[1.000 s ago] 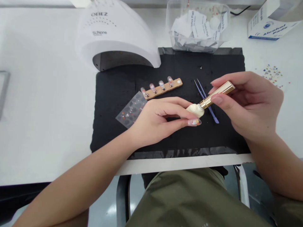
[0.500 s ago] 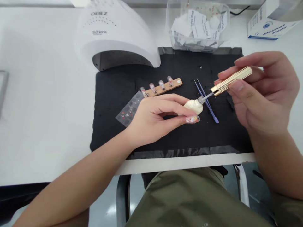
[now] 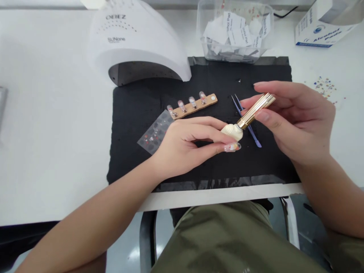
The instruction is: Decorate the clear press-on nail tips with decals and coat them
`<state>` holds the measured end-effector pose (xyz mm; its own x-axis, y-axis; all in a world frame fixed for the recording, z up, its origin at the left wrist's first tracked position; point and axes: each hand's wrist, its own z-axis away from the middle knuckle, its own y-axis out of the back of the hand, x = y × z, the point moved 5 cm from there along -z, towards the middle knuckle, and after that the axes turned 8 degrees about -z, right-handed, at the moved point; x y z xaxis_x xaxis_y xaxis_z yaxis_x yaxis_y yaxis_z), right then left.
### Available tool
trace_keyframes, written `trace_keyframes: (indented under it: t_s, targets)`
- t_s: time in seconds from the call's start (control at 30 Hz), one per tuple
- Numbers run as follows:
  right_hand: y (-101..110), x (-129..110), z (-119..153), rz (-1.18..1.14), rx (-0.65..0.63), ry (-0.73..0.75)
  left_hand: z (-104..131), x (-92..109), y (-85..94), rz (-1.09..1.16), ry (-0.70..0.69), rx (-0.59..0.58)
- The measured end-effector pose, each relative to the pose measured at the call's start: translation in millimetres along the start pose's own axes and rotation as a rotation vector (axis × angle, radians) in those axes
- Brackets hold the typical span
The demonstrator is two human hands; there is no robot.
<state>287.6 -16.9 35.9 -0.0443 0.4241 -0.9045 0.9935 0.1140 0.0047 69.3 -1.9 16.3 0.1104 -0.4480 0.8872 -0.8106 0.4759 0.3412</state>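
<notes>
The gold cap (image 3: 256, 111) has come back down against the cream bottle (image 3: 231, 132), so its brush is probably inside again. The right hand (image 3: 304, 121) pinches the cap at the bottle's two o'clock; the left hand (image 3: 182, 148) grips the bottle over the black mat (image 3: 133, 110), nail strip (image 3: 198, 105) at ten.

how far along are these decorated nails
Decorating looks mostly done: four clear patterned nail tips stand on a tan strip, and another patterned nail shows at the left thumb. In hand: the left hand holds a cream shell-shaped bottle; the right hand holds its ribbed gold cap at the neck. Coating or time under the white arched lamp may remain; I can't tell.
</notes>
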Motion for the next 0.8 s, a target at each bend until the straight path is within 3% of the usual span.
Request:
trace_keyframes:
  t_s: [0.23, 0.5, 0.67, 0.8]
  targets:
    - [18, 1, -5, 0.06, 0.21, 0.071, 0, 1, 4.0, -0.049, -0.096, 0.082]
    - [35, -1, -9, -0.073, 0.452, -0.017, 2, -5, 9.8, -0.09, -0.066, 0.168]
    - [30, 10, -5, -0.249, 0.416, -0.279, 1, -4, 9.4, -0.082, -0.081, 0.189]
    - [20, 20, 0, -0.31, 0.291, -0.463, 1, -5, 8.5, -0.077, -0.071, 0.202]
